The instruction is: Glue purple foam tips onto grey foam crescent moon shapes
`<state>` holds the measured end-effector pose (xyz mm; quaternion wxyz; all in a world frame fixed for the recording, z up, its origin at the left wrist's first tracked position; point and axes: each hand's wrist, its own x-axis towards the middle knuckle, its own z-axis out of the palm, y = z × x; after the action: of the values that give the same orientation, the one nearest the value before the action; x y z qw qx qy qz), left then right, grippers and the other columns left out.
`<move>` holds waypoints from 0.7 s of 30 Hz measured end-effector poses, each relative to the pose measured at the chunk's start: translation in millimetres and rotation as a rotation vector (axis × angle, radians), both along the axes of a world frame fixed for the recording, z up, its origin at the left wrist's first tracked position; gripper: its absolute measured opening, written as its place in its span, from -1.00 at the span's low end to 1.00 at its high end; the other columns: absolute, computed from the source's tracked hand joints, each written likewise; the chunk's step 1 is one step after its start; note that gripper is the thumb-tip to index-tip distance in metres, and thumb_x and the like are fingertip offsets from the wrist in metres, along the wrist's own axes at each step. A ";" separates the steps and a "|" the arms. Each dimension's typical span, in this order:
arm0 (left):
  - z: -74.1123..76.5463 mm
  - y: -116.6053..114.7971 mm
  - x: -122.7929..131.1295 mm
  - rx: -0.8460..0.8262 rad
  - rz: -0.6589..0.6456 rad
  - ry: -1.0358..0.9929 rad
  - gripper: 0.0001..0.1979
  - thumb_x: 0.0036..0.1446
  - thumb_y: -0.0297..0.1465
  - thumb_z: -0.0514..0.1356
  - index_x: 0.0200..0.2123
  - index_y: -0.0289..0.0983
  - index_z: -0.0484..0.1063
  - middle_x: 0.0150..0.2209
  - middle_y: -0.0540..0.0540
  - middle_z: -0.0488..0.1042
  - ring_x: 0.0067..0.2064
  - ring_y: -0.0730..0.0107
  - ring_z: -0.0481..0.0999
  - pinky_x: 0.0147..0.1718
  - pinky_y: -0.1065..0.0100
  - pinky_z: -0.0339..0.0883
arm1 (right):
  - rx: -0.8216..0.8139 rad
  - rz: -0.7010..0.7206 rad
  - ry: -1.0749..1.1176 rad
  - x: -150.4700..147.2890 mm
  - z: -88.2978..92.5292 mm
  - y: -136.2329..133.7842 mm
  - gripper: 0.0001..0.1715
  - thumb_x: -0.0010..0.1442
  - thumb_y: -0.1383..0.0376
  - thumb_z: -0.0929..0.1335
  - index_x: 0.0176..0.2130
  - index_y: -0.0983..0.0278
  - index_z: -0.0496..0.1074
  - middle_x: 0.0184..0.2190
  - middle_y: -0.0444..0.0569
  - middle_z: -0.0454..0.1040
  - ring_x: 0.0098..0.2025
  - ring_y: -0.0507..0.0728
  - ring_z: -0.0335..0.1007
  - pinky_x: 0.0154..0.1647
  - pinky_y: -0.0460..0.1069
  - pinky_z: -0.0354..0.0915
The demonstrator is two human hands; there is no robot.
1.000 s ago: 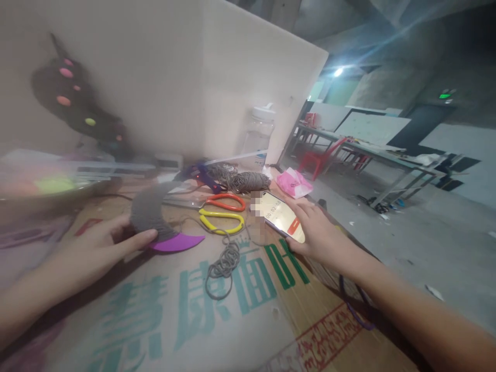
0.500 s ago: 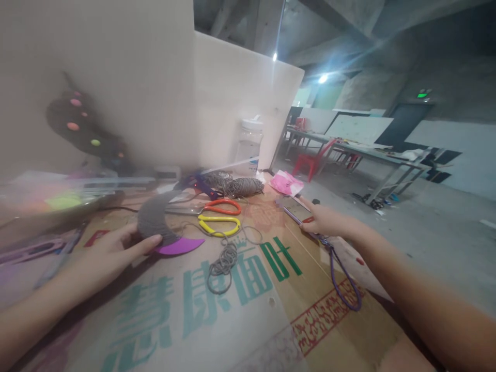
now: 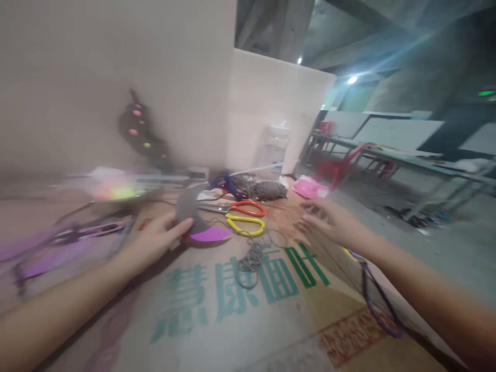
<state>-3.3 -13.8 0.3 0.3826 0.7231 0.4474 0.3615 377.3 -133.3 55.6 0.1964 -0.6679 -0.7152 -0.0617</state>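
My left hand [image 3: 165,235] grips a crescent [image 3: 189,209] wrapped in grey yarn, with a bare purple tip at its right end. Just right of it lie scissors [image 3: 248,233] with one orange and one yellow handle. A loose coil of grey yarn [image 3: 251,261] rests on the printed cardboard, nearer me. My right hand [image 3: 323,217] hovers over the cardboard's right side, fingers apart and blurred, with nothing visible in it. A purple strap [image 3: 372,299] hangs in a loop under the right forearm.
Behind the scissors are a grey yarn bundle [image 3: 269,190], a blue tool [image 3: 232,186], a clear bottle [image 3: 276,147] and a pink packet [image 3: 310,187]. Purple pieces [image 3: 58,258] lie at the left. A board wall [image 3: 263,103] stands behind. Beyond it are a red chair [image 3: 341,168] and tables.
The view has swung left, shifting everything rightward. My right hand has let go of the phone, which is now mostly out of sight. My left hand still holds the crescent.
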 end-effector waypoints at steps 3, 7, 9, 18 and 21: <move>1.5 -0.8 2.6 -0.008 -0.032 -0.102 -0.57 0.10 -0.06 0.15 -0.22 -0.32 0.51 -0.31 -0.12 0.56 -0.28 0.27 0.49 -0.33 0.36 0.33 | -0.059 0.236 0.120 -66.8 10.8 8.8 -0.57 0.23 0.12 0.28 0.05 0.22 0.39 -0.16 0.05 0.53 -0.31 0.14 0.44 -0.36 0.00 0.33; 5.1 0.2 5.9 0.034 -0.029 -0.275 -0.55 0.12 -0.08 0.15 -0.13 -0.33 0.49 -0.14 -0.17 0.56 -0.06 0.18 0.48 -0.05 0.28 0.31 | -0.061 0.392 0.234 -141.1 14.7 38.0 -0.61 0.21 0.14 0.32 0.02 0.19 0.42 -0.16 0.01 0.53 -0.34 0.10 0.43 -0.34 -0.02 0.32; 6.4 -0.3 6.8 0.032 -0.032 -0.356 -0.53 0.13 -0.10 0.15 -0.05 -0.32 0.45 -0.06 -0.18 0.53 -0.01 0.17 0.45 0.00 0.25 0.29 | -0.011 0.437 0.349 -165.0 7.7 60.4 -0.64 0.23 0.13 0.31 -0.03 0.21 0.44 -0.12 0.00 0.53 -0.30 0.10 0.43 -0.29 -0.01 0.33; -0.7 4.4 7.0 0.011 -0.125 -0.426 -0.62 0.18 -0.18 0.14 -0.04 -0.31 0.44 -0.08 -0.15 0.53 -0.04 0.22 0.47 0.01 0.24 0.30 | -0.033 0.507 0.778 -178.4 -40.9 99.1 -0.72 0.28 0.18 0.24 -0.14 0.25 0.45 -0.15 0.00 0.49 -0.19 0.12 0.42 -0.22 0.00 0.34; -3.4 7.0 6.6 0.036 -0.096 -0.432 -0.61 0.17 -0.15 0.14 -0.07 -0.30 0.45 -0.13 -0.13 0.53 -0.13 0.28 0.48 -0.09 0.30 0.35 | -0.055 0.523 0.804 -177.4 -44.8 97.4 -0.74 0.26 0.16 0.26 -0.13 0.24 0.40 -0.19 0.00 0.47 -0.27 0.09 0.39 -0.28 0.00 0.33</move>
<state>3.3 -6.8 -3.1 0.4735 0.6559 0.3136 0.4972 199.9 -35.9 10.8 0.4486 -0.4412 -0.7280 0.2721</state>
